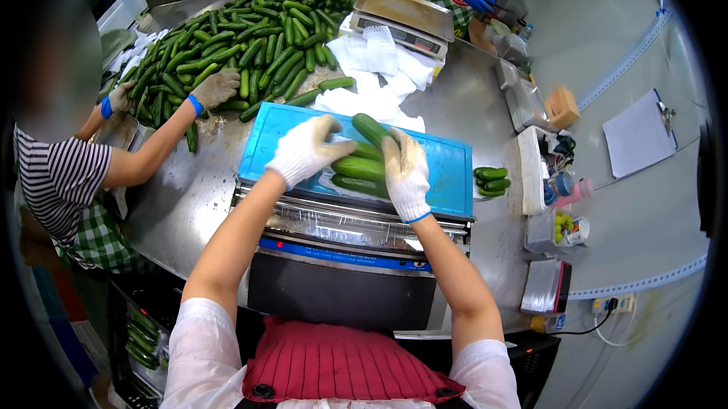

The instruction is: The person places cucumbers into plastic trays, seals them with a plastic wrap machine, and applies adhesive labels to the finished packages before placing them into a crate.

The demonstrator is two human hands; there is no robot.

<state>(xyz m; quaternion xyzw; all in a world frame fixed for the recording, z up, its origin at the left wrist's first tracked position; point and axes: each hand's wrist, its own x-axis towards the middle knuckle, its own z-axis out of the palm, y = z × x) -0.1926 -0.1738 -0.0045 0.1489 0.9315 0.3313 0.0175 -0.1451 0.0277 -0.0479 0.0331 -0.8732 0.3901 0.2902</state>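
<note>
Several green cucumbers (pixel 359 168) lie side by side on a white foam net over a blue plastic lid (pixel 443 173). My left hand (pixel 311 148), in a white knit glove, is at their left ends, fingers curved and slightly blurred; whether it grips one is unclear. On the right, my right hand (pixel 406 173), gloved alike, closes around the right ends, its fingers on the upper cucumber (pixel 371 129). Below the lid is a film wrapping machine (pixel 341 261) with a roll of clear film (pixel 335 224). White foam nets (pixel 369 103) lie beyond the lid.
A large cucumber pile (pixel 267 39) covers the far left table, where a co-worker's gloved hands (pixel 216 89) reach in. A weighing scale (pixel 404 13) stands beyond the nets. Another bundle of cucumbers (pixel 492 180) lies right. Tubs and a white foam box (pixel 532 170) line the right edge.
</note>
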